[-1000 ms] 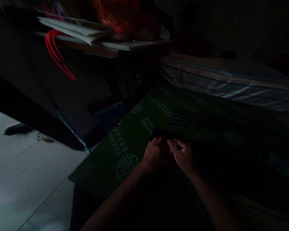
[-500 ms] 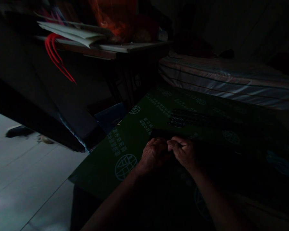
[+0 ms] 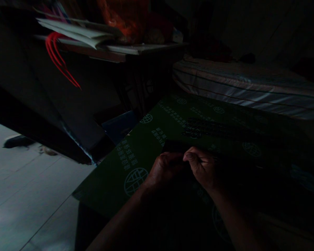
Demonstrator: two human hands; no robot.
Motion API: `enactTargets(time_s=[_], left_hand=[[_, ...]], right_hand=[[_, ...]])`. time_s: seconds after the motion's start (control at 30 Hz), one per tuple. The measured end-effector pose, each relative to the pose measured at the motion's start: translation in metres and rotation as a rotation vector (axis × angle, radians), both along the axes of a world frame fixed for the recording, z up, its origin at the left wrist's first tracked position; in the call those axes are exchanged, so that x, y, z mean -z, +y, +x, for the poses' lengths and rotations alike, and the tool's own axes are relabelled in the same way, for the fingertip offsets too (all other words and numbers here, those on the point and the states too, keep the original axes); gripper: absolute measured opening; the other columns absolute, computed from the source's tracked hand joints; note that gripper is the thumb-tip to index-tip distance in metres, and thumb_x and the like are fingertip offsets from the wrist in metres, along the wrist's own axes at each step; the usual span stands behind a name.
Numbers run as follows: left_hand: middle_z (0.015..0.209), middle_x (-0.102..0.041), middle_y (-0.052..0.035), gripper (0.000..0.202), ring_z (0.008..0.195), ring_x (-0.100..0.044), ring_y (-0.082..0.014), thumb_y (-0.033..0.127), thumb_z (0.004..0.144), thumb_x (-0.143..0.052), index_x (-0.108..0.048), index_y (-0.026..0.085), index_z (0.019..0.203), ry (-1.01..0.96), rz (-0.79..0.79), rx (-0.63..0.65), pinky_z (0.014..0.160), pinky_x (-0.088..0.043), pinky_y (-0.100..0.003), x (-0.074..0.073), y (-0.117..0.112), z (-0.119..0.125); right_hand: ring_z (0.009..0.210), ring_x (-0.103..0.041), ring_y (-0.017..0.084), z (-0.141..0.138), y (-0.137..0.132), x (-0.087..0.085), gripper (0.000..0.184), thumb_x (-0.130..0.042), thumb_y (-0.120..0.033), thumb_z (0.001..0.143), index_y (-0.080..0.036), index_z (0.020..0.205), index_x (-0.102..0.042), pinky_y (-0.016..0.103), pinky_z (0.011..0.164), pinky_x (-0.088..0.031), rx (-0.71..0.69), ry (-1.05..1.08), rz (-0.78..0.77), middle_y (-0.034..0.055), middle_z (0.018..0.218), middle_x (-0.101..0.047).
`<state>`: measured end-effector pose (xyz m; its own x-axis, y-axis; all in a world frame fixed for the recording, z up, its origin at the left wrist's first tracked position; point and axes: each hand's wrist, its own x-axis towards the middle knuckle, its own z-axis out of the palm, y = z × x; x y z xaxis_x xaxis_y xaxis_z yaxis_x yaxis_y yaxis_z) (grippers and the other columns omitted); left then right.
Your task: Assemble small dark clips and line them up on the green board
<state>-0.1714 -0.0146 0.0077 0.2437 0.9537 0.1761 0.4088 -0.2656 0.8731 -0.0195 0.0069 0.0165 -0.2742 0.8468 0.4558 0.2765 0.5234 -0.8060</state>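
Note:
My left hand [image 3: 164, 169] and my right hand [image 3: 201, 166] are close together over a green printed board [image 3: 104, 184], their fingertips nearly meeting. The right hand is closed, thumb pressed against its bent fingers. The left hand is closed too, its fingers pointing toward the right hand and partly lost in shadow. Whatever lies between the fingertips is too dark to make out. Under and beyond the hands spreads a flat black piece [image 3: 172, 144], its edges fading into the dark. Just behind it lies a bundle of shiny black strips [image 3: 196, 129].
At the upper left, a raised tabletop [image 3: 136, 50] holds papers [image 3: 73, 31] and an orange plastic bag [image 3: 125, 21]; red cords [image 3: 56, 57] hang over its edge. A striped mattress [image 3: 240, 82] borders the board's far side. A dark shoe [image 3: 18, 141] rests on the tiled floor [image 3: 23, 188].
The left hand has turned slightly, with its knuckles less spread out and its fingers more tucked under. The right hand has moved a touch to the right. The black strips stay where they were.

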Motion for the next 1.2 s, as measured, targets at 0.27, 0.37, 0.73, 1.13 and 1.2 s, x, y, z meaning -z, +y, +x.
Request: enactTargets(time_s=[0.27, 0.37, 0.73, 1.13, 1.2], left_hand=[[0.083, -0.068, -0.0024, 0.014, 0.078, -0.063, -0.0173, 0.020, 0.073, -0.065, -0.065, 0.015, 0.086, -0.131, -0.149, -0.109, 0.069, -0.049, -0.025, 0.001, -0.002, -0.002], [0.084, -0.068, -0.0027, 0.018, 0.078, -0.063, -0.0171, 0.023, 0.072, -0.067, -0.065, 0.015, 0.087, -0.223, -0.191, -0.128, 0.068, -0.050, -0.025, 0.002, -0.003, -0.002], [0.071, -0.066, 0.0011, 0.017, 0.066, -0.061, -0.0125, 0.020, 0.064, -0.073, -0.062, 0.015, 0.077, -0.410, -0.274, -0.224, 0.058, -0.048, -0.019, -0.006, -0.002, -0.007], [0.068, -0.064, 0.0015, 0.017, 0.063, -0.058, -0.0109, 0.018, 0.064, -0.074, -0.061, 0.015, 0.073, -0.526, -0.365, -0.171, 0.056, -0.047, -0.018, -0.012, -0.002, -0.011], [0.067, -0.063, 0.0024, 0.017, 0.061, -0.057, -0.0098, 0.018, 0.063, -0.074, -0.061, 0.015, 0.073, -0.529, -0.361, -0.161, 0.055, -0.046, -0.017, -0.011, -0.002, -0.011]], right_hand=[[0.068, -0.053, 0.019, 0.006, 0.007, -0.008, 0.035, -0.038, -0.034, 0.090, -0.019, 0.066, -0.058, 0.034, 0.073, -0.040, 0.180, -0.439, 0.297, 0.0068, 0.065, -0.062], [0.081, -0.058, 0.020, 0.004, 0.006, -0.006, 0.027, -0.035, -0.022, 0.090, -0.014, 0.097, -0.060, 0.032, 0.074, -0.044, 0.084, -0.380, 0.272, 0.0104, 0.085, -0.065], [0.077, -0.058, 0.014, 0.004, 0.004, -0.009, 0.034, -0.047, -0.004, 0.074, -0.018, 0.100, -0.063, 0.025, 0.070, -0.048, -0.167, -0.474, 0.144, 0.0051, 0.087, -0.062], [0.069, -0.058, 0.011, 0.001, 0.006, -0.012, 0.020, -0.056, -0.008, 0.074, -0.018, 0.088, -0.066, 0.021, 0.063, -0.046, -0.166, -0.284, 0.010, 0.0022, 0.078, -0.065], [0.066, -0.058, 0.010, 0.001, 0.006, -0.012, 0.021, -0.056, -0.007, 0.073, -0.019, 0.087, -0.066, 0.020, 0.061, -0.045, -0.157, -0.277, -0.022, 0.0007, 0.075, -0.065]])
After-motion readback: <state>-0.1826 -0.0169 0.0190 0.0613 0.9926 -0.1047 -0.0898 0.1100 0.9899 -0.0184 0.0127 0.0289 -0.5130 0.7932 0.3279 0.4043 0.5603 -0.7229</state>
